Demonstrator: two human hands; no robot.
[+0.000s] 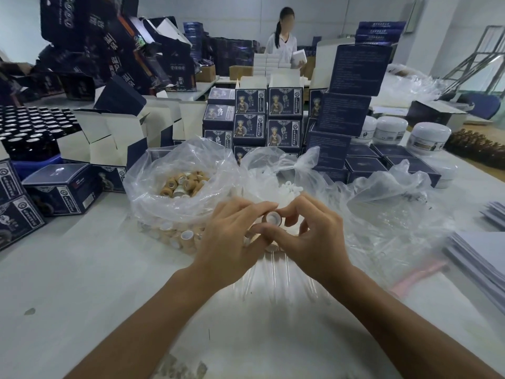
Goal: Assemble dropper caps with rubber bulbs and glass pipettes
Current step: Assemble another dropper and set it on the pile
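Head view: a dropper cap point(272, 216) is pinched between the fingertips of the left hand point(232, 236) and the right hand point(314, 236), above the surface point(82, 269). Its open white-lined end is turned toward the camera, axis roughly along the line of sight. Both grips are closed on the cap. Glass pipettes point(273, 280) lie below, long axes running toward the viewer. A bag of caps point(175, 187) stands to the left.

At the centre, the left hand point(232, 236) and right hand point(308, 236) together pinch a dropper cap point(272, 216) above glass pipettes point(276, 272) on the white desk point(82, 269), with a bag of tan caps point(180, 184) at 11 o'clock and a bag of white bulbs point(287, 187) at 12.
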